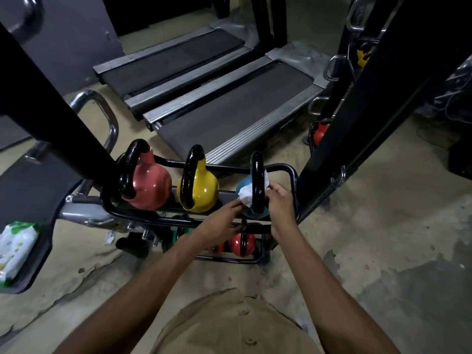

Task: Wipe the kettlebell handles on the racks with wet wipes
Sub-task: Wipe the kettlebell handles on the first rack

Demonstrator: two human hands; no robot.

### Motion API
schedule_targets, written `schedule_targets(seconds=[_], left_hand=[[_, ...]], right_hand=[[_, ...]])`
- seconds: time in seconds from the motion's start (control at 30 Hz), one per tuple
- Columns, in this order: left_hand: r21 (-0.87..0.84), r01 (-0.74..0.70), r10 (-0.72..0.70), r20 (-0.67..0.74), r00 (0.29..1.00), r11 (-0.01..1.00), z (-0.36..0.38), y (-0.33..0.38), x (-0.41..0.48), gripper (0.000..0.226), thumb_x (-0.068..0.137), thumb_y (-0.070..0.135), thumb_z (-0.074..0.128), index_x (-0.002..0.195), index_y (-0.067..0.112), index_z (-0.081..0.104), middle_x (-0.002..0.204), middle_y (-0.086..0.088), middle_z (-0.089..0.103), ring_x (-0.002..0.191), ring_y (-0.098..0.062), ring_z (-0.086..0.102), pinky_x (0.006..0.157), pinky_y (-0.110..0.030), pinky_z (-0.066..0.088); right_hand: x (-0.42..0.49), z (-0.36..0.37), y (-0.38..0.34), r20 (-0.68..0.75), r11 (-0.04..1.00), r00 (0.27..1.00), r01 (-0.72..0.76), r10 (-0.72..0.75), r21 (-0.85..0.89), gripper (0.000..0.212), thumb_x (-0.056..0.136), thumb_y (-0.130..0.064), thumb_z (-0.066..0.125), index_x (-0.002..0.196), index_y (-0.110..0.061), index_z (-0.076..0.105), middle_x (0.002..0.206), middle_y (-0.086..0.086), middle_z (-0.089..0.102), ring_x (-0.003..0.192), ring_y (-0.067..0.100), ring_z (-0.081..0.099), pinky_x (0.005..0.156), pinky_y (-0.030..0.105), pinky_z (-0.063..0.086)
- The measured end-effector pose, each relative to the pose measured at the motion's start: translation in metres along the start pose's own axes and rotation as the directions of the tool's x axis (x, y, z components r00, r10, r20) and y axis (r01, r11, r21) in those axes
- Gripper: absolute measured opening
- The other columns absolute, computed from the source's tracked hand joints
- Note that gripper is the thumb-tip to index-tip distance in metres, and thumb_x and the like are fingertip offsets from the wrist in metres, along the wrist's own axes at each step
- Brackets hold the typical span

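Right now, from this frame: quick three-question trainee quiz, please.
1. True or false: the wet wipe is wrapped on the yellow kettlebell's handle.
2. Which hands pinch the wipe? A left only; B right only; C both.
3. Fill in: the pack of wipes lies to the person's ____.
Key: 1 false, it is on the blue kettlebell's handle. 2 C, left hand and right hand. 3 left.

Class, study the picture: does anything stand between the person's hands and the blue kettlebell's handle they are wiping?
Only the wipe itself. It passes behind the handle, with the left hand pinching it on one side and the right hand on the other. Nothing else visible blocks the handle.
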State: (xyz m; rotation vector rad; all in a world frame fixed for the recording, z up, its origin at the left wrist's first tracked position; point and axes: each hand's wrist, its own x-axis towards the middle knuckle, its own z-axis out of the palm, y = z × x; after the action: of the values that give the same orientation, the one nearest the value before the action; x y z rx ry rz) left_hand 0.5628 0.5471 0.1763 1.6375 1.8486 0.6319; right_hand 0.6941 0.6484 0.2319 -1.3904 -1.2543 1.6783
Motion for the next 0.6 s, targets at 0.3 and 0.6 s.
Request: schedule_targets(seconds=[0.3, 0.6], left_hand=[[0.000, 0.034, -0.034, 0.036, 0.999, 0.999, 0.004, -0.008, 0.004, 0.077, 0.094, 0.014, 0.069, 0.161, 0.029, 0.032, 0.162, 0.030, 0.009, 0.144, 0.005, 0.025, 0.108, -0.013, 0.030], [-0.026, 0.025, -0.025, 0.017, 1.000, 0.999, 0.008, -0.013, 0.003, 0.067, 0.093, 0.017, 0.067, 0.154, 0.033, 0.045, 0.168, 0.016, 0.024, 0.145, -0.007, 0.040, 0.110, -0.030, 0.045]], right_hand=[[-0.003, -0.009, 0.010, 0.333, 0.334, 0.562, 0.771, -0.757, -0.542, 0.014, 0.098, -0.006, 0.061, 0.110, -0.007, 0.068, 0.121, 0.009, 0.058, 0.112, 0.021, 0.055, 0.099, 0.027, 0.046], [0.014, -0.033, 0.012, 0.882, -0.490, 0.201, 0.769, -0.425, -0.412, 0.015, 0.094, -0.016, 0.064, 0.105, -0.010, 0.073, 0.112, 0.006, 0.068, 0.127, 0.030, 0.056, 0.123, 0.060, 0.024]])
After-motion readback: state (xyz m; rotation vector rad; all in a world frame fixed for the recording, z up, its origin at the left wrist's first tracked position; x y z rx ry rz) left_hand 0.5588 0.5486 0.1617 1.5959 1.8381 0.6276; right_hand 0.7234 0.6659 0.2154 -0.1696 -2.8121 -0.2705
